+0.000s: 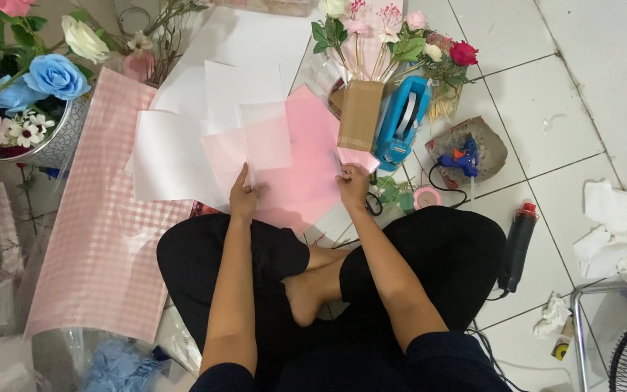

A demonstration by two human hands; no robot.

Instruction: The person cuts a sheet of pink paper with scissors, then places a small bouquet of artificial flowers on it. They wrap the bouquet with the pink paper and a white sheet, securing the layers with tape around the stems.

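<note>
Sitting cross-legged on the white tiled floor [589, 87], I have everything fanned out ahead of my knees so each sheet lies flat and within reach. Largest is the pink checked wrapping roll [103, 218], spread down my left side with its near end curling over, out of the way of the working patch. Next come the white paper sheets [183, 145], overlapped under and beyond the pink paper sheet [306, 174], which lies right in front of me with a smaller translucent square [266, 134] resting on its upper left. My left hand [244, 197] pinches the near left edge of that pink sheet, its grip narrow on the paper; my right hand [353, 185] pins the right edge, fingers curled tight on it, so the sheet stays stretched between them. Crowding the right side are a brown paper bag of flower stems [361, 112], touching the sheet's far corner, and a blue tape dispenser [403, 120] just beside it. Farther right lie a blue glue gun [459, 161] on a scrap pad, a black lighter-like tool with a red cap [517, 247], and crumpled tissue [618, 225]. A metal bowl of artificial flowers [38, 87] stands far left, and a small pink tape roll [427, 197] sits near my right knee.
</note>
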